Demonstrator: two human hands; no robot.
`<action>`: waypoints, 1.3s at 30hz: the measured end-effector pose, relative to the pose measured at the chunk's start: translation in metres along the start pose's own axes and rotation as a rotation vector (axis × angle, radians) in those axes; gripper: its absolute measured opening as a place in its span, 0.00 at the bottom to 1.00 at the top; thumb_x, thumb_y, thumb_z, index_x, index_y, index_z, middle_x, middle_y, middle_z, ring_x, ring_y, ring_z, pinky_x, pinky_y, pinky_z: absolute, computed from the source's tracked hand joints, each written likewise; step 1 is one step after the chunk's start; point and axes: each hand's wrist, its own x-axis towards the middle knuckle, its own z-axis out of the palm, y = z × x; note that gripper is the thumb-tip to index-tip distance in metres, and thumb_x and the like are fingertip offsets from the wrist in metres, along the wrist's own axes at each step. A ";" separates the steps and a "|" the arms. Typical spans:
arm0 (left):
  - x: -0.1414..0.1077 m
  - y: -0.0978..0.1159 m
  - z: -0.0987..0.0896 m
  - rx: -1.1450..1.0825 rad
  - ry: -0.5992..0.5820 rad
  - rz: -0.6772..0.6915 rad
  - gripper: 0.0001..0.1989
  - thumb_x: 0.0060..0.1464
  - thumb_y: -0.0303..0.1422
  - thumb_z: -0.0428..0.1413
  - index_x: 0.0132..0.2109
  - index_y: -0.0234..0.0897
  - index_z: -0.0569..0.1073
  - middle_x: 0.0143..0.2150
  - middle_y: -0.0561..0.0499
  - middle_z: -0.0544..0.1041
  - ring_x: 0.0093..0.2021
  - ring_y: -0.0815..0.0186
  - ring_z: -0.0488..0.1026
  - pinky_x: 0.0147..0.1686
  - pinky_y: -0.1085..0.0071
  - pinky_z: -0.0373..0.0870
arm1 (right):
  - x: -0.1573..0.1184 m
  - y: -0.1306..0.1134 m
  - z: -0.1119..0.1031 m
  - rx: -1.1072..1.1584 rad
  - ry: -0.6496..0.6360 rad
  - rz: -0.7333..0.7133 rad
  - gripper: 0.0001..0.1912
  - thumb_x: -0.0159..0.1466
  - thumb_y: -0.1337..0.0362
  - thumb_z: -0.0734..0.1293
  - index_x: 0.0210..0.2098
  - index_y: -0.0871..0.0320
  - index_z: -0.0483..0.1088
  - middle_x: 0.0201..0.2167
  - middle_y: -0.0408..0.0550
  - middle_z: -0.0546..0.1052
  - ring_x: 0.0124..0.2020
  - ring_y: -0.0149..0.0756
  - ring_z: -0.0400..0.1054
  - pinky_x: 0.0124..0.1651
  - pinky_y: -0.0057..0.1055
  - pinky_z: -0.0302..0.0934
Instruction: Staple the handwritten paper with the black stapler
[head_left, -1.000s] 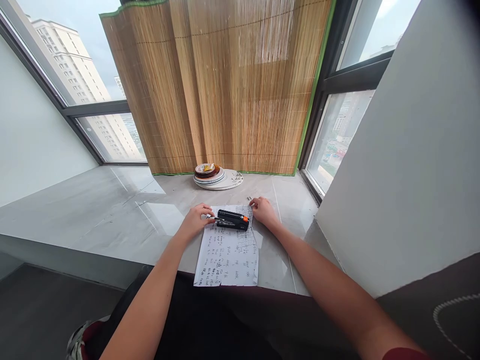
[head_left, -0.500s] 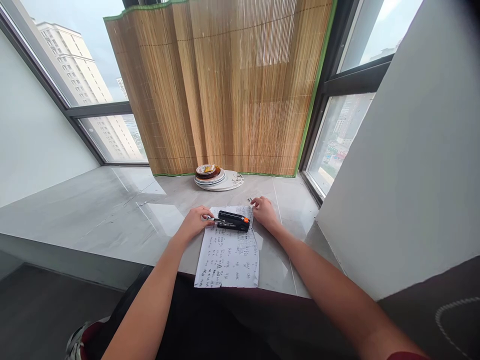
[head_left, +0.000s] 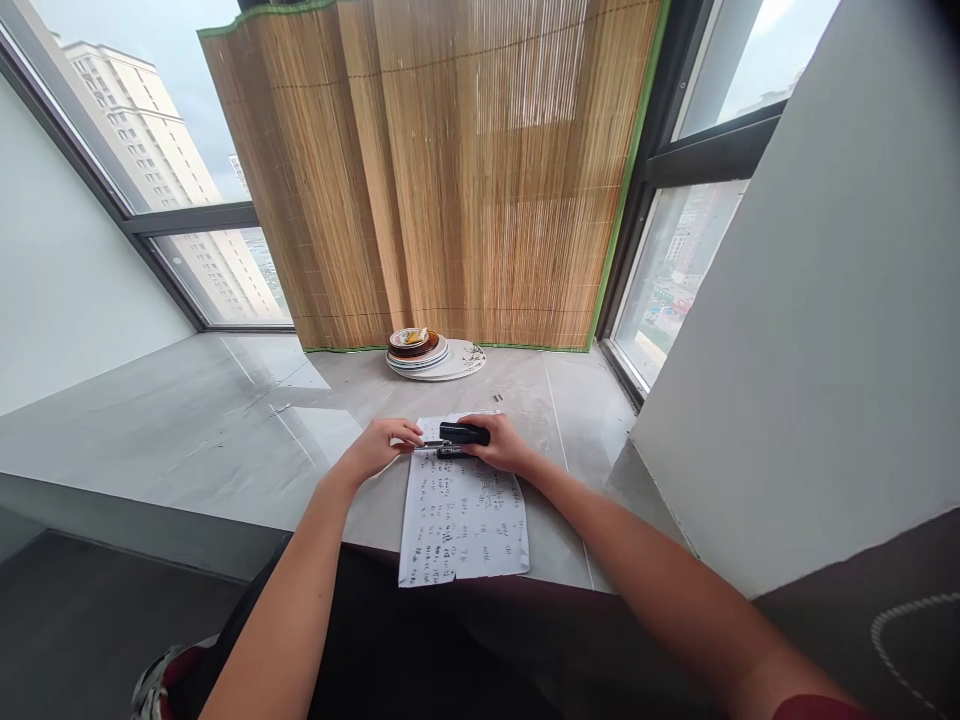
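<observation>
A black stapler (head_left: 463, 433) lies over the upper part of a handwritten white sheet (head_left: 469, 530) on the grey sill, its jaws spread apart. My right hand (head_left: 501, 443) is wrapped round the stapler's right end and hides that end. On the left, my left hand (head_left: 382, 446) pinches a thin metal part (head_left: 430, 445) that sticks out of the stapler toward the left. Two tiny metal bits (head_left: 498, 398) lie on the sill beyond the paper's top right corner.
A stack of plates (head_left: 416, 350) on a white oval platter (head_left: 469, 361) stands by the bamboo blind (head_left: 450, 200). The grey sill (head_left: 225, 430) stretches left; a white wall (head_left: 810, 330) rises at the right.
My right hand has moved left from beside the small metal bits and closed round the stapler, covering its orange mark. The sheet has shifted slightly to the right and toward me.
</observation>
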 end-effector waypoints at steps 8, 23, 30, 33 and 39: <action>-0.004 0.031 -0.002 -0.017 0.023 0.122 0.05 0.56 0.35 0.65 0.36 0.40 0.81 0.65 0.45 0.68 0.43 0.64 0.76 0.51 0.61 0.74 | -0.004 0.000 -0.018 0.277 -0.061 -0.012 0.21 0.57 0.60 0.76 0.49 0.58 0.79 0.44 0.49 0.82 0.44 0.43 0.76 0.49 0.38 0.68; 0.001 0.028 0.000 0.069 0.085 0.071 0.10 0.52 0.28 0.62 0.42 0.41 0.71 0.61 0.45 0.67 0.48 0.61 0.74 0.48 0.63 0.72 | -0.003 -0.019 0.018 0.161 -0.059 -0.010 0.22 0.61 0.60 0.75 0.53 0.55 0.74 0.47 0.48 0.81 0.48 0.43 0.75 0.54 0.39 0.66; -0.002 0.007 0.000 0.145 0.211 -0.024 0.08 0.61 0.29 0.52 0.46 0.40 0.73 0.58 0.45 0.66 0.38 0.66 0.75 0.46 0.61 0.73 | -0.009 -0.025 0.015 -0.026 -0.136 0.054 0.23 0.61 0.67 0.72 0.55 0.53 0.71 0.52 0.49 0.78 0.52 0.43 0.72 0.57 0.39 0.64; -0.006 0.005 -0.001 0.170 0.207 -0.040 0.09 0.61 0.28 0.50 0.45 0.41 0.73 0.58 0.46 0.66 0.37 0.65 0.74 0.45 0.62 0.73 | -0.017 -0.019 -0.010 -0.051 -0.240 0.091 0.21 0.63 0.62 0.71 0.55 0.53 0.71 0.50 0.49 0.78 0.49 0.42 0.72 0.54 0.39 0.65; -0.007 -0.005 -0.017 0.175 0.405 -0.056 0.12 0.60 0.26 0.48 0.44 0.41 0.75 0.56 0.45 0.67 0.35 0.65 0.70 0.40 0.64 0.71 | -0.015 0.026 -0.046 -0.243 0.031 0.299 0.23 0.75 0.52 0.52 0.54 0.56 0.71 0.51 0.55 0.76 0.53 0.43 0.72 0.53 0.41 0.68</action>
